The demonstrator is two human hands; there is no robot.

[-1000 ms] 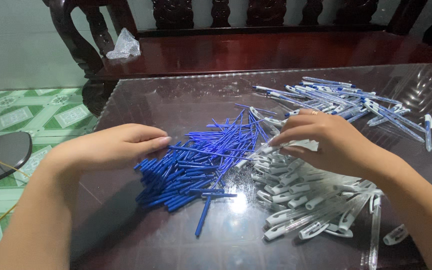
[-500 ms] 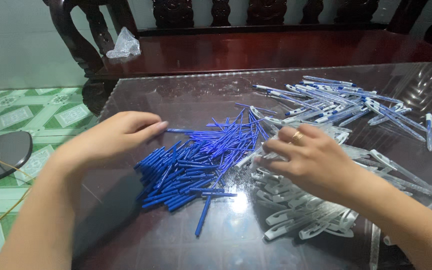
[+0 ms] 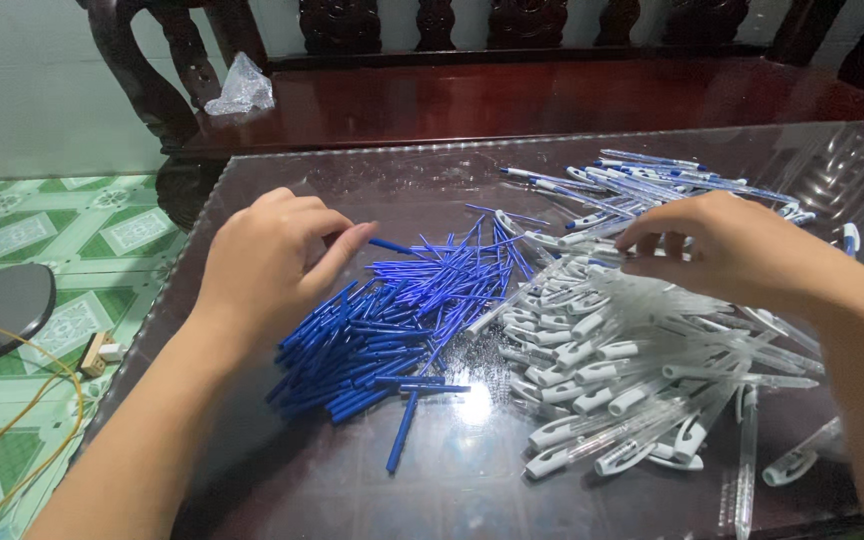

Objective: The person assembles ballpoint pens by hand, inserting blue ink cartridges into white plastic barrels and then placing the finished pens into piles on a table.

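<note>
Your left hand [image 3: 270, 262] hovers over the near-left edge of the heap of blue pen refills [image 3: 392, 325], fingers [image 3: 337, 255] extended forward and loosely curved, thumb tucked under; one blue refill [image 3: 392, 246] shows just past the fingertip, but you cannot tell whether it is pinched or merely lying there. The blue heap sits on the glass-topped table [image 3: 282, 190] between your two hands, directly below and to the right of the left one. Most refills lie with their long axes running from near-left to far-right, fanning at the far end; a single refill [image 3: 403, 432] lies apart at the near edge, nearly pointing toward you. To the right of the heap, touching it, lies the pile of clear pen barrels with white caps [image 3: 612, 385], long axes mostly near-left to far-right, white ends toward you. Your right hand [image 3: 727, 250] is raised above the far part of this pile, fingers bent down and closed together on a clear pen barrel [image 3: 612, 258] held roughly level, long axis left to right. Behind that hand, at the far right, a third pile of assembled pens [image 3: 642, 185] lies with axes running mostly left to right. A crumpled clear plastic bag [image 3: 242, 88] rests on the dark wooden bench [image 3: 552, 95] beyond the table.
</note>
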